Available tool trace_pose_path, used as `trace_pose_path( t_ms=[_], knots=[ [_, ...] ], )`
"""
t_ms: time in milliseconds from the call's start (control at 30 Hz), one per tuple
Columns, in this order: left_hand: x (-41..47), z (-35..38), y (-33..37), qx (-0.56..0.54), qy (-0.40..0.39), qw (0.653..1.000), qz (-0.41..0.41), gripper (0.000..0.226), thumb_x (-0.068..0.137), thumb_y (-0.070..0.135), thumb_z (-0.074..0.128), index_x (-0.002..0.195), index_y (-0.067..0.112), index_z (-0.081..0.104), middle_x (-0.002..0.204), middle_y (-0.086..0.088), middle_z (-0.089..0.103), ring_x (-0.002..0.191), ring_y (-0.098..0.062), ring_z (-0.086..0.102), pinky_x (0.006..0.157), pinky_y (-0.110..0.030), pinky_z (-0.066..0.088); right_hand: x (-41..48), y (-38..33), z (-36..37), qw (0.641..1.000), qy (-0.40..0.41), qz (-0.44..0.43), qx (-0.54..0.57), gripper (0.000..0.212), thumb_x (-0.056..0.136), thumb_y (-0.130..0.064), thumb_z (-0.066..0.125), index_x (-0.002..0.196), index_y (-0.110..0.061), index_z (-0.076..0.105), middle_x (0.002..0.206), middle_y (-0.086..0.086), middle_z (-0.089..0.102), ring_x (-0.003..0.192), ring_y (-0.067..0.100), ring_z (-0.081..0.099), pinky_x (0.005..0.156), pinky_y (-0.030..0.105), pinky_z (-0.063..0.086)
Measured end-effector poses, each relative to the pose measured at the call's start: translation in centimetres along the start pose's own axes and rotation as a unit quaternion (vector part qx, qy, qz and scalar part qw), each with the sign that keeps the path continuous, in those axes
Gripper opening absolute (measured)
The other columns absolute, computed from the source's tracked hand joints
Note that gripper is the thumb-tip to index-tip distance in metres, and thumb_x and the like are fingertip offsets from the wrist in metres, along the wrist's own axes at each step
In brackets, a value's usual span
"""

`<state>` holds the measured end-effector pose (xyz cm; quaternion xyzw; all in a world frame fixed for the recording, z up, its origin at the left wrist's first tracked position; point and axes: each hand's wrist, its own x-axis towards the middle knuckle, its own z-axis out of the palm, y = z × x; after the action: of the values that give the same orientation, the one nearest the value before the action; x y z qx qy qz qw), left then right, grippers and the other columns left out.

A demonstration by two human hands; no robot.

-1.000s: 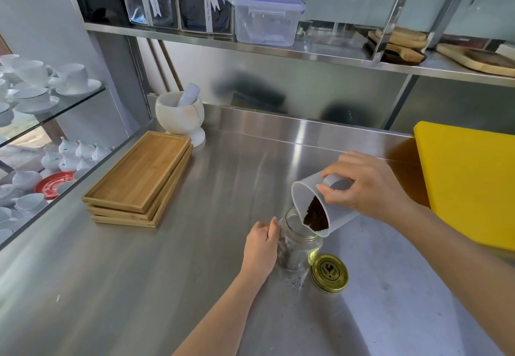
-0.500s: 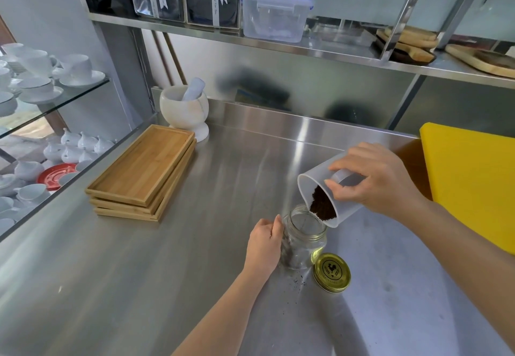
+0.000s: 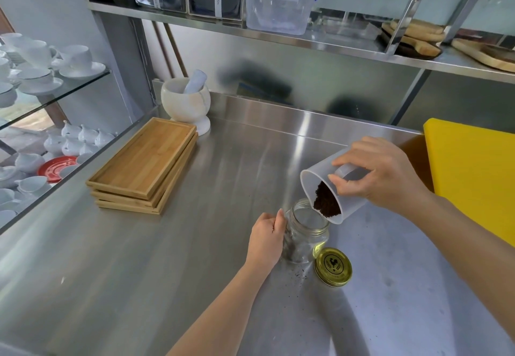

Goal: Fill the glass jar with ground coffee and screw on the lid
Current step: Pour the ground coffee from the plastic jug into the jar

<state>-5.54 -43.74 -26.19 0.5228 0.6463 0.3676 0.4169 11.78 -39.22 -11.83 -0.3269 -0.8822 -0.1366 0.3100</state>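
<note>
A clear glass jar (image 3: pixel 306 233) stands upright and open on the steel counter (image 3: pixel 195 244). My left hand (image 3: pixel 266 240) grips its left side. My right hand (image 3: pixel 381 177) holds a translucent plastic cup (image 3: pixel 323 180) tilted mouth-down over the jar's right rim. Dark ground coffee (image 3: pixel 326 202) lies at the cup's lower lip. The gold lid (image 3: pixel 333 267) lies flat on the counter just right of the jar. A few coffee specks (image 3: pixel 299 273) are scattered in front of the jar.
Stacked wooden trays (image 3: pixel 145 166) lie at the left, with a white mortar and pestle (image 3: pixel 188 101) behind them. A yellow board (image 3: pixel 473 171) stands at the right. White cups (image 3: pixel 41 71) fill glass shelves at far left. A plastic box (image 3: pixel 278 5) sits on the upper shelf.
The tilted cup has lifted slightly and the coffee has slid closer to its lip. My left hand stays on the jar. The view has shifted a little.
</note>
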Motion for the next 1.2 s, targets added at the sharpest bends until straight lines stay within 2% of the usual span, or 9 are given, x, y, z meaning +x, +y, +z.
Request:
trace_pose_path(
  t_ms=[100, 167, 300, 600, 833, 1067, 1200],
  knots=[
    [0.10, 0.07, -0.16, -0.001, 0.003, 1.000, 0.002, 0.056, 0.099, 0.035, 0.033, 0.049, 0.010, 0.039, 0.081, 0.004, 0.046, 0.066, -0.005, 0.046, 0.064, -0.023, 0.026, 0.07, -0.14, -0.09, 1.000, -0.013, -0.015, -0.002, 0.042, 0.073, -0.041, 0.055, 0.071, -0.002, 0.070, 0.065, 0.014, 0.066, 0.055, 0.030, 0.055, 0.047, 0.040, 0.051],
    [0.12, 0.09, -0.18, -0.001, 0.004, 1.000, 0.004, 0.056, 0.099, 0.035, 0.033, 0.049, 0.010, 0.038, 0.077, 0.006, 0.044, 0.066, -0.006, 0.046, 0.064, -0.024, 0.027, 0.10, -0.17, -0.04, 0.999, -0.022, -0.025, -0.008, 0.042, 0.073, -0.041, 0.055, 0.072, -0.003, 0.071, 0.065, 0.013, 0.066, 0.055, 0.029, 0.055, 0.047, 0.040, 0.050],
    [0.14, 0.07, -0.18, 0.000, 0.001, 1.000, 0.001, 0.057, 0.099, 0.036, 0.032, 0.048, 0.010, 0.039, 0.088, 0.001, 0.048, 0.068, -0.004, 0.047, 0.073, -0.025, 0.031, -0.02, 0.05, 0.05, 0.999, -0.016, -0.028, -0.020, 0.041, 0.074, -0.041, 0.056, 0.072, -0.003, 0.071, 0.064, 0.014, 0.065, 0.055, 0.031, 0.055, 0.048, 0.040, 0.050],
    [0.01, -0.01, 0.00, -0.005, 0.008, 1.000, 0.004, 0.057, 0.099, 0.034, 0.033, 0.046, 0.012, 0.035, 0.086, -0.002, 0.047, 0.063, -0.008, 0.044, 0.066, -0.027, 0.028, -0.01, -0.06, 0.22, 0.999, -0.018, -0.032, -0.022, 0.040, 0.075, -0.041, 0.055, 0.072, -0.004, 0.071, 0.060, 0.013, 0.062, 0.054, 0.030, 0.054, 0.049, 0.038, 0.047],
    [-0.15, -0.12, 0.14, -0.009, 0.005, 1.000, 0.002, 0.057, 0.099, 0.034, 0.033, 0.045, 0.013, 0.035, 0.089, -0.002, 0.048, 0.064, -0.008, 0.044, 0.070, -0.027, 0.030, 0.30, -0.23, 0.51, 0.999, -0.017, -0.043, -0.022, 0.037, 0.075, -0.038, 0.058, 0.070, -0.004, 0.071, 0.057, 0.012, 0.058, 0.052, 0.028, 0.049, 0.047, 0.035, 0.041],
    [0.02, -0.05, -0.11, 0.000, 0.012, 1.000, 0.006, 0.058, 0.098, 0.033, 0.035, 0.044, 0.012, 0.035, 0.088, -0.005, 0.049, 0.064, -0.012, 0.045, 0.062, -0.027, 0.024, 0.35, -0.24, 0.38, 0.999, -0.010, -0.044, -0.026, 0.039, 0.075, -0.038, 0.057, 0.071, -0.002, 0.071, 0.058, 0.012, 0.060, 0.052, 0.029, 0.051, 0.046, 0.036, 0.044],
    [0.02, -0.05, -0.02, 0.001, 0.007, 1.000, 0.005, 0.058, 0.099, 0.033, 0.034, 0.044, 0.014, 0.034, 0.088, -0.003, 0.048, 0.067, -0.015, 0.045, 0.064, -0.027, 0.025, 0.31, -0.16, 0.13, 0.998, -0.001, -0.049, -0.033, 0.038, 0.075, -0.038, 0.058, 0.072, -0.001, 0.071, 0.060, 0.014, 0.062, 0.054, 0.030, 0.054, 0.048, 0.037, 0.047]
  ],
)
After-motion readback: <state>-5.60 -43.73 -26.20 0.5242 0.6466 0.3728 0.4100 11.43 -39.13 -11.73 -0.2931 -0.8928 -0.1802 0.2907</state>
